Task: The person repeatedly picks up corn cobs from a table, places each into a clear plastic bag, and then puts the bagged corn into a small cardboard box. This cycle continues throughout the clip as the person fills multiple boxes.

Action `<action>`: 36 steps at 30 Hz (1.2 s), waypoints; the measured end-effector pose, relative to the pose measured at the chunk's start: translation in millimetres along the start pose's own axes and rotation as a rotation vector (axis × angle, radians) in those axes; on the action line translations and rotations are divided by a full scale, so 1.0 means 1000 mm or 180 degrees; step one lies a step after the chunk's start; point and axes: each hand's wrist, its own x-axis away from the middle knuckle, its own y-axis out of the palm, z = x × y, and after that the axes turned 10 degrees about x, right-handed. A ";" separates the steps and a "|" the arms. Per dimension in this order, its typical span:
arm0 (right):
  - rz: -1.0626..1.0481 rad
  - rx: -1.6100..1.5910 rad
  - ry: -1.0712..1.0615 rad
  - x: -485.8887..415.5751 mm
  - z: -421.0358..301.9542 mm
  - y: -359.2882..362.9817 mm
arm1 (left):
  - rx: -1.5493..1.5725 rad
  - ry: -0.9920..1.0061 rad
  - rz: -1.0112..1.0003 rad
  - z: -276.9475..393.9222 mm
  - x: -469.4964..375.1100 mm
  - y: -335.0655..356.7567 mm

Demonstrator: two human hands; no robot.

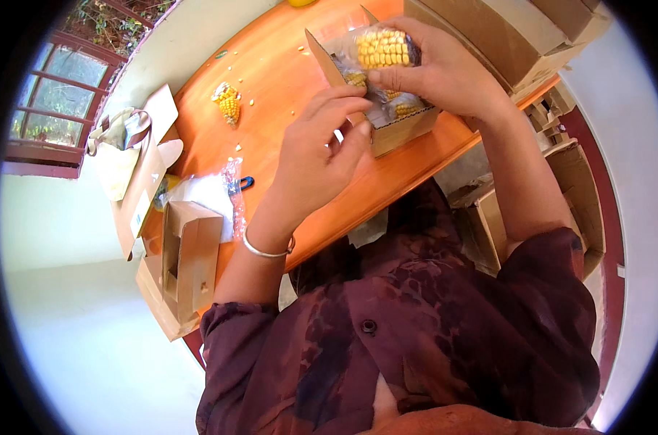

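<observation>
My right hand (443, 73) grips a cut piece of yellow corn cob (384, 50) in clear plastic wrap, its dark end towards my palm. The corn is above an open cardboard box (405, 132) near the table's front edge. Inside the box lie several more wrapped corn pieces (405, 109), partly hidden by my hands. My left hand (320, 147), with a bangle at the wrist, pinches the box's near left wall between thumb and fingers. A raised flap (323, 57) stands beyond it.
Unwrapped corn pieces (229, 106) and loose kernels lie on the orange table (274, 70). Clear plastic bags (212, 190), an upright small carton (195, 255) and a cloth bag (117, 163) are at the left. Large cartons (470, 41) stand back right; an open carton (584, 201) is below.
</observation>
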 end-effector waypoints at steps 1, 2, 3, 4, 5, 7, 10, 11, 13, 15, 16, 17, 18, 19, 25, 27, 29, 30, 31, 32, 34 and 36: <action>-0.0206 -0.0033 0.0100 -0.002 0.003 -0.001 | -0.0298 0.0116 -0.0190 -0.002 -0.002 0.002; -0.0113 0.0298 0.0045 -0.001 0.002 -0.004 | -0.0597 0.0231 -0.0379 -0.004 -0.004 0.003; -0.0029 0.0638 -0.0004 0.003 -0.004 -0.010 | -0.0880 0.0347 -0.0565 -0.007 -0.004 0.005; 0.0050 0.0978 -0.0057 0.004 -0.007 -0.013 | -0.0962 0.0339 -0.0564 -0.008 -0.003 0.007; 0.0028 0.1084 -0.0006 0.004 -0.005 -0.015 | -0.1045 0.0329 -0.0562 -0.009 0.000 0.007; 0.0000 0.1305 0.0084 0.001 -0.002 -0.016 | -0.1062 0.0386 -0.0480 -0.013 0.004 0.009; -0.0501 0.1712 0.0072 -0.007 0.003 -0.010 | -0.0947 0.0484 -0.0268 -0.024 0.009 0.016; -0.0661 0.1788 -0.0052 -0.011 0.002 -0.007 | -0.0972 0.0465 -0.0228 -0.024 0.010 0.018; -0.0976 0.1959 -0.0307 -0.020 -0.004 0.000 | -0.1003 0.0480 -0.0167 -0.024 0.011 0.020; -0.1393 0.2112 -0.0193 -0.032 -0.005 0.012 | -0.1030 0.0535 -0.0133 -0.024 0.011 0.020; -0.1599 0.2189 -0.0139 -0.036 -0.006 0.018 | -0.1026 0.0579 -0.0103 -0.025 0.011 0.021; -0.1714 0.2231 -0.0045 -0.040 -0.009 0.023 | -0.1021 0.0624 -0.0076 -0.027 0.011 0.022; -0.1841 0.2281 0.0054 -0.043 -0.011 0.028 | -0.1005 0.0664 -0.0041 -0.029 0.012 0.023; -0.1966 0.2331 0.0157 -0.045 -0.012 0.032 | -0.1000 0.0678 -0.0002 -0.030 0.013 0.023; -0.2254 0.2839 -0.0785 -0.047 0.011 0.053 | -0.1035 0.0908 0.0262 -0.035 0.015 0.026; -0.2217 0.2697 -0.0782 -0.046 0.017 0.053 | -0.1038 0.0988 0.0312 -0.034 0.014 0.027; -0.2074 0.2639 -0.0768 -0.045 0.019 0.051 | -0.0968 0.0928 0.0329 -0.035 0.015 0.028; -0.1951 0.2642 -0.0765 -0.044 0.020 0.051 | -0.0935 0.0895 0.0331 -0.035 0.016 0.028; -0.1827 0.2646 -0.0760 -0.044 0.021 0.050 | -0.0945 0.0919 0.0346 -0.035 0.017 0.028; -0.1805 0.2615 -0.0828 -0.044 0.021 0.050 | -0.0953 0.0945 0.0360 -0.036 0.016 0.028; -0.1740 0.2538 -0.0939 -0.044 0.021 0.047 | -0.0926 0.0936 0.0357 -0.038 0.017 0.028; -0.1599 0.2435 -0.1029 -0.049 0.016 0.036 | -0.0857 0.0862 0.0350 -0.039 0.019 0.028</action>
